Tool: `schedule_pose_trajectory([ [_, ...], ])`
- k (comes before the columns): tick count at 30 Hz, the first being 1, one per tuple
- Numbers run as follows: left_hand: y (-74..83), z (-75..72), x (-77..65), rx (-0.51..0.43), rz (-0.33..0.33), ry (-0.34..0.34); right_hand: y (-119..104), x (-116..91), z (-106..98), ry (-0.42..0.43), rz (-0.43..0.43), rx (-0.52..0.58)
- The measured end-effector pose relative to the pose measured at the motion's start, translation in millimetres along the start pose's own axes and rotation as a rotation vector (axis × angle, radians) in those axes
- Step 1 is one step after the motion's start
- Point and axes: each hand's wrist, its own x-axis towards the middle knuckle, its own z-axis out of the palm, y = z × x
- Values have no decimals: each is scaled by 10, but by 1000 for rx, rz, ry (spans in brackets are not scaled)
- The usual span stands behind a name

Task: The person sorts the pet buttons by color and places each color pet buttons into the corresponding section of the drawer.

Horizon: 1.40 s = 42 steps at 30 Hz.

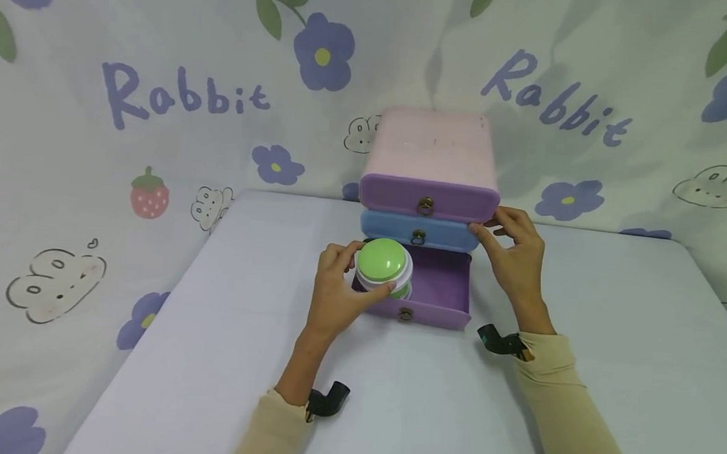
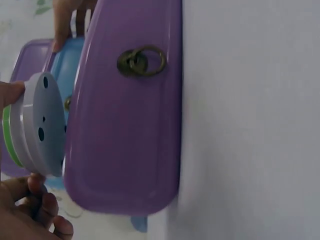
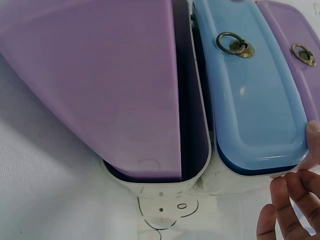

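My left hand [image 1: 334,297] holds a round push button [image 1: 382,259] with a green dome and white body, thumb and fingers at its sides. It is over the left part of a pulled-out purple drawer [image 1: 435,316]; a bit of green and white shows beneath it. The left wrist view shows its white underside [image 2: 50,130] with small dark holes. My right hand [image 1: 518,262] grips the right side of the drawer cabinet [image 1: 432,145], thumb at the corner of the blue drawer [image 3: 257,95] and fingertips by its side edge.
The cabinet has a pink top, with an upper purple drawer front [image 1: 390,193] above the blue one. Each front bears a small ring pull [image 2: 142,61]. It stands on a white table [image 1: 244,269], before a printed curtain [image 1: 194,40] at the back.
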Motion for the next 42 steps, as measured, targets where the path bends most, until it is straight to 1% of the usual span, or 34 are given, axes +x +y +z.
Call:
schedule_pose_trajectory([
  [3,54,103,-3,12,16,-25,4,3,-1,-2,11,-2],
  [7,98,231,-7,71,51,-44,16,1,9,-3,13,-2],
  [11,144,324,0,127,104,-34,8,1,22,-5,11,5],
  [13,178,358,4,139,129,-24,0,4,27,-5,2,11],
  [18,271,445,15,153,168,-13,10,17,42,-4,-21,13],
  [20,294,486,17,175,178,-10,36,19,49,-1,-22,11],
  [23,315,541,16,213,191,-3,148,17,69,2,-21,13],
  [27,329,592,11,236,201,13,312,18,83,-2,-20,15],
  [29,332,615,11,251,213,21,352,22,78,-5,-20,17],
  [32,334,648,13,317,231,24,379,29,69,-5,-24,26],
  [35,336,676,13,423,247,-2,374,37,58,5,-40,34],
  [36,337,684,13,446,249,-14,356,36,54,8,-42,33],
  [38,340,694,12,440,244,-33,261,34,35,10,-45,26],
  [39,338,697,10,414,243,-37,200,31,24,10,-45,22],
  [42,332,685,3,285,240,-40,221,19,2,8,-36,9],
])
